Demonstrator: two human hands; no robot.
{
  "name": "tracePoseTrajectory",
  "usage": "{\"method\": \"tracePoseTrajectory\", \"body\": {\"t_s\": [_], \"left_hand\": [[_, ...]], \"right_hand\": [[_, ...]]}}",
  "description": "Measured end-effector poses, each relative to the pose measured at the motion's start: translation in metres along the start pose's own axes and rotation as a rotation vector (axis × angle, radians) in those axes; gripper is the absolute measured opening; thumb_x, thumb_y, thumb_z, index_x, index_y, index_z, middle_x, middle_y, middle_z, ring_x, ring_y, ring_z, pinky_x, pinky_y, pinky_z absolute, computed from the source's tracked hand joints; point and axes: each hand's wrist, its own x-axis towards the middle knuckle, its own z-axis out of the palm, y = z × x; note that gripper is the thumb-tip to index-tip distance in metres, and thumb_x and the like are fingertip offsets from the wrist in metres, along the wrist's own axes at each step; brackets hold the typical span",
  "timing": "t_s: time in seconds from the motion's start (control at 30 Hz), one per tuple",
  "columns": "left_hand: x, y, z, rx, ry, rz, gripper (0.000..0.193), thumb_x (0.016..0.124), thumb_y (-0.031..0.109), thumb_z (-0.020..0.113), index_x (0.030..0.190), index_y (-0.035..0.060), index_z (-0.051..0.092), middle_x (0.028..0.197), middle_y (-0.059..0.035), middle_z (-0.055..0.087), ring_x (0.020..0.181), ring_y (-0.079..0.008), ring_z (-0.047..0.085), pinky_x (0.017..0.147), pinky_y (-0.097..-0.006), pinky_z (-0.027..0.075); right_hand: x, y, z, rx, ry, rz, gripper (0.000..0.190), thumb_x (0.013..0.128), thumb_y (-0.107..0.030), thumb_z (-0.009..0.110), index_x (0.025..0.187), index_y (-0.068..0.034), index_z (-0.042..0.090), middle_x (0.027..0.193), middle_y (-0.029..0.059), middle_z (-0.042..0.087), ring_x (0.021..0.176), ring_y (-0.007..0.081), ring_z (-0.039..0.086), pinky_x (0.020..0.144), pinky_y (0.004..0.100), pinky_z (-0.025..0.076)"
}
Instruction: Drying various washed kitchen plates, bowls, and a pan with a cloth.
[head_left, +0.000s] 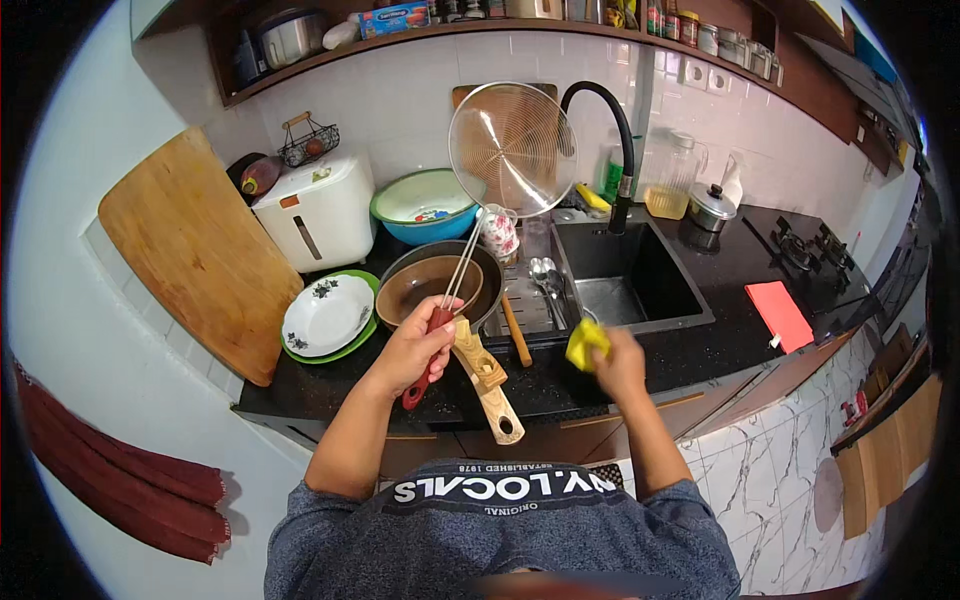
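Observation:
My left hand (418, 345) is closed around the red handle of a wire strainer (513, 150), whose round spiral head stands raised in front of the backsplash. In my right hand (622, 367), which is slightly blurred, is a yellow cloth (586, 345), held near the sink's front edge and apart from the strainer. Beneath the strainer's shaft sit nested pans (427, 289), with pale wooden handles (484, 371) pointing towards me. Right of them, a wooden-handled utensil (516, 330) and metal spoons (551, 289) lie on the drainboard.
The black sink (630, 277) with its curved black faucet (626, 135) is right of the drainboard. Plates (328, 313), enamel basins (427, 206) and a white container (319, 214) stand left. Farther right are a lidded pot (711, 206), a red cloth-like item (778, 316) and a gas hob (810, 251).

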Motion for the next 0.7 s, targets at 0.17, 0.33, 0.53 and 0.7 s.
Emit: {"method": "tracePoseTrajectory", "body": {"t_s": [0.17,0.33,0.53,0.7], "left_hand": [[-0.001,-0.01,0.005,0.104,-0.052,-0.036,0.027,0.091,0.014,0.045,0.116,0.0086,0.039,0.069,0.0023,0.04,0.046,-0.0037,0.037,0.039,-0.0183,0.034],[-0.004,-0.013,0.017,0.158,-0.119,-0.027,0.028,0.09,0.013,0.045,0.117,0.0081,0.039,0.068,0.0014,0.04,0.044,-0.0046,0.036,0.038,-0.0186,0.033],[-0.009,-0.013,0.026,0.251,-0.174,-0.035,0.037,0.089,0.018,0.05,0.121,0.0062,0.038,0.07,0.0011,0.044,0.045,-0.004,0.038,0.039,-0.0192,0.035],[-0.003,-0.019,0.02,0.248,-0.048,0.011,0.04,0.088,0.016,0.051,0.123,0.0061,0.036,0.069,0.0004,0.045,0.046,-0.0045,0.039,0.039,-0.0196,0.035]], "right_hand": [[0.081,-0.079,-0.055,0.193,0.664,-0.352,0.031,0.071,-0.005,0.066,0.101,-0.001,0.057,0.102,0.0173,0.05,0.093,0.032,0.052,0.081,0.0361,0.042],[0.15,-0.114,-0.061,-0.069,0.659,-0.602,0.039,0.068,-0.008,0.07,0.106,-0.008,0.058,0.113,0.0148,0.046,0.099,0.0318,0.048,0.085,0.0369,0.041],[0.159,-0.112,-0.005,0.074,0.348,-0.555,0.027,0.075,-0.015,0.06,0.1,-0.004,0.056,0.106,0.0171,0.049,0.097,0.0341,0.048,0.082,0.0398,0.041],[0.151,-0.058,-0.018,-0.218,0.021,-0.458,0.018,0.074,-0.012,0.06,0.087,-0.001,0.057,0.091,0.0172,0.055,0.086,0.0352,0.054,0.077,0.0399,0.044]]}}
